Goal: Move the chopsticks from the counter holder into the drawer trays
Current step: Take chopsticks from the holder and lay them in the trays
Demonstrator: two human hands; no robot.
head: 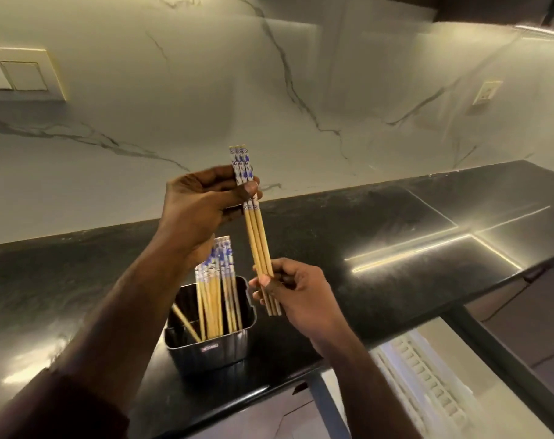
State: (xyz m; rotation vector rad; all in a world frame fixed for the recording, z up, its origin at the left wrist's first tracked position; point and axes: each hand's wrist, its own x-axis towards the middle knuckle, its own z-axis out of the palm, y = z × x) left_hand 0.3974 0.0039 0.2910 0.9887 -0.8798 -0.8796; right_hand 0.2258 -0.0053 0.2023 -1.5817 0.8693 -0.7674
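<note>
A marble-veined wall is filling the upper half of the view, and a black counter is running across below it. Near the counter's front edge a metal holder is standing, with a bunch of remaining chopsticks leaning upright inside it, patterned ends up.

Above and to the right of the holder, three held chopsticks are being lifted side by side, nearly upright, clear of the counter. The left hand is pinching them near their blue-and-white tops; the right hand is gripping them close to their plain lower tips.

The drawer trays are hard to make out: only a pale ribbed shape is showing below the counter edge at lower right, partly cut off and blurred.
</note>
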